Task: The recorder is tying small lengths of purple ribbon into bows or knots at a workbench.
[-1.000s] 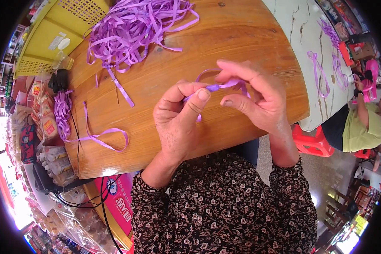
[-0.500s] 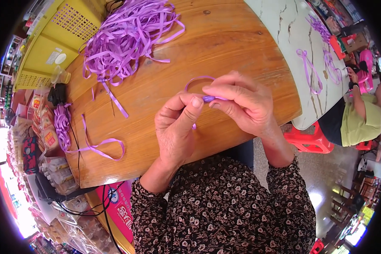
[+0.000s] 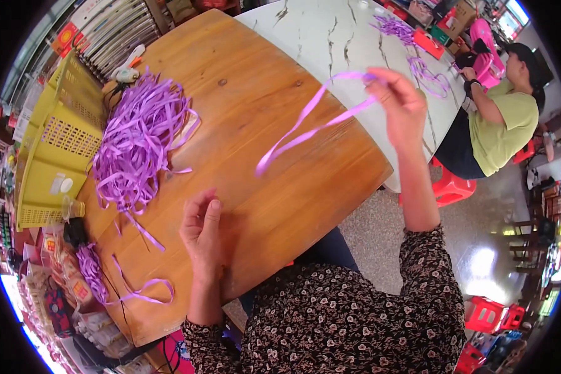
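Note:
Raised to the right, my right hand [image 3: 400,106] pinches a loop of purple ribbon [image 3: 299,124] near its upper end. The loop trails leftward in the air over the wooden table [image 3: 255,81]. My left hand [image 3: 202,230] hovers over the table's near part, thumb up and fingers loosely bent, with nothing seen in it. Beyond that hand lies a big tangled heap of purple ribbons [image 3: 137,137]. A single purple ribbon [image 3: 146,290] curves on the wood to its left, beside a small purple bundle [image 3: 88,271].
Behind the heap stands a yellow plastic basket [image 3: 62,143], with a clear cup [image 3: 75,209] near it. A white marbled table [image 3: 318,31] adjoins at the right, holding more purple loops [image 3: 427,78]. A person in a yellow-green shirt [image 3: 502,128] sits there on a red stool [image 3: 445,184].
My hands have come apart. The right one has carried the ribbon loop up and to the right; the left has let go and drawn back left. The view has swung rightward.

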Motion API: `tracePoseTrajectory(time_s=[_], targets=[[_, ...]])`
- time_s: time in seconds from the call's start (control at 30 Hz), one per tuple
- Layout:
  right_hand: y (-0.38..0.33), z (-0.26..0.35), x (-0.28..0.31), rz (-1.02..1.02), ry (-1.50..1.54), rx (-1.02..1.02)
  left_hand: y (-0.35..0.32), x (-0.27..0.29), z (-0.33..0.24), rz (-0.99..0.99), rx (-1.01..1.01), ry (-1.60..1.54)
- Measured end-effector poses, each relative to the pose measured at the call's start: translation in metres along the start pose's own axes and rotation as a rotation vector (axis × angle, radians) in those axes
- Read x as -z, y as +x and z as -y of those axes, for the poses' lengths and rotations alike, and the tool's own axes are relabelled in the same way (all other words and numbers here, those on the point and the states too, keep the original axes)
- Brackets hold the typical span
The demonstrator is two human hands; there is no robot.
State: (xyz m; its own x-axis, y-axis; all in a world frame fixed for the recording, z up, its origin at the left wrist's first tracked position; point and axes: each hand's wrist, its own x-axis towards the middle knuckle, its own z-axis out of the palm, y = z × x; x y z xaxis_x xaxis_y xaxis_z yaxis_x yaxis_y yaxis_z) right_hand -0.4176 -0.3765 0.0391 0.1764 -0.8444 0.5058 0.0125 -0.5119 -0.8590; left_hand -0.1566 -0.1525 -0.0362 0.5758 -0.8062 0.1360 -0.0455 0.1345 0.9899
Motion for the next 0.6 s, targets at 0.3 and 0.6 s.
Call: tracePoseTrajectory(time_s=[0.3, 0.6], targets=[[0.078, -0.064, 0.061, -0.158, -0.907, 0.440, 0.002, -0.003, 0.007, 0.053, 0.000, 0.186], [0.029, -0.047, -0.050, 0.202, -0.387, 0.131, -0.001, -0.006, 0.010, -0.032, -0.126, 0.318]])
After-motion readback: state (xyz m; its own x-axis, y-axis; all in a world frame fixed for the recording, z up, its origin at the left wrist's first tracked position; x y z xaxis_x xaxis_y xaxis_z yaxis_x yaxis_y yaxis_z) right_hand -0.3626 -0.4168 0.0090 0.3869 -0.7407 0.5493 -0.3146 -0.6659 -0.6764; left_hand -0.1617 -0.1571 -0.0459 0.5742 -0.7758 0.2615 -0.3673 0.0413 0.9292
